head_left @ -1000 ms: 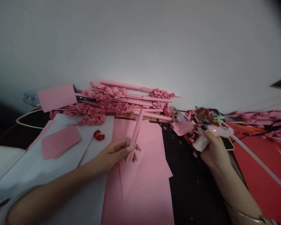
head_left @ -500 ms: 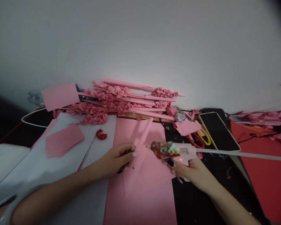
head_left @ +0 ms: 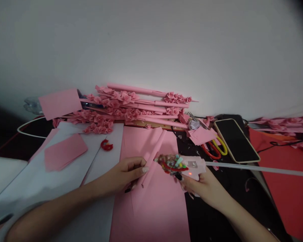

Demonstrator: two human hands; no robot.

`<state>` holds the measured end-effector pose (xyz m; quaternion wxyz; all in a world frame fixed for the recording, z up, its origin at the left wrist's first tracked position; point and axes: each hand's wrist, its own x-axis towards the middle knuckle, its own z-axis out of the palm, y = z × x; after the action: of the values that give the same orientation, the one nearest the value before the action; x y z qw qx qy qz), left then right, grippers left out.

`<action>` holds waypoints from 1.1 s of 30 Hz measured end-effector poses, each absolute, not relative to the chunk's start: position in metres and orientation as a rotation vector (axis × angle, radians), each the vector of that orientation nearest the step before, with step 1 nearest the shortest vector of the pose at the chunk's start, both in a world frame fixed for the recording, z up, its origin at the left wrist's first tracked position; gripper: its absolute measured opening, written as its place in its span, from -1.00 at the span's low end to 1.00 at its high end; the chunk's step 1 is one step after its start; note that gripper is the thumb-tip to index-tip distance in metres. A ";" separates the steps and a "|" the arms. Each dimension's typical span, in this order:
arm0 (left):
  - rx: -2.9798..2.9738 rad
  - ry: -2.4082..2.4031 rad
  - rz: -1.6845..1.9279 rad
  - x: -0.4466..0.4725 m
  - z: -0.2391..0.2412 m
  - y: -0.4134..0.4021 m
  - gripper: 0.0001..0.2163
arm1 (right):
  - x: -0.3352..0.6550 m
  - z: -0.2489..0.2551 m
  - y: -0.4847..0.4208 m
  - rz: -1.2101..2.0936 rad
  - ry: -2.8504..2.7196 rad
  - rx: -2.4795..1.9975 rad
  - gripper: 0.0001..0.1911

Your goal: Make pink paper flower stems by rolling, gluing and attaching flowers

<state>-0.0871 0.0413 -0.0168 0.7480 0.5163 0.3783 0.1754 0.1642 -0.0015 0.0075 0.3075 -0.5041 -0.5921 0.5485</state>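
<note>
Left hand pinches a pink paper tube over the pink sheets, probably to steady it. Right hand grips the glue gun, nozzle right by the tube, seemingly for aim.

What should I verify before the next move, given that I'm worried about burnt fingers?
1. Pink rolled-paper tube gripped by the left hand: ok.
2. White glue gun with a multicoloured crust held in the right hand: ok.
3. Red indicator light on the gun glowing: ok, it is lit; heat itself cannot be seen.
4. Left fingers off the nozzle: ok, close by, but a gap shows.
5. Nozzle touching the tube: cannot tell.
6. Red-and-yellow-handled scissors clear of both hands: ok.
</note>
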 end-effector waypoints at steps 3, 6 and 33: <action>1.106 0.825 0.375 -0.086 -0.017 0.042 -0.64 | 0.164 0.006 -0.002 1.473 -1.542 -1.352 -0.84; 1.078 0.810 0.375 -0.086 -0.017 0.042 -0.65 | 0.165 0.003 -0.003 1.473 -1.505 -1.377 -0.86; 0.901 0.729 0.327 -0.090 -0.021 0.041 -0.65 | 0.169 0.005 0.003 1.372 -1.417 -1.611 -0.61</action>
<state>-0.0897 0.0412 -0.0211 0.8241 0.4239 0.3426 0.1540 0.1687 0.0029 0.0055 0.2930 -0.6049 -0.5320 0.5149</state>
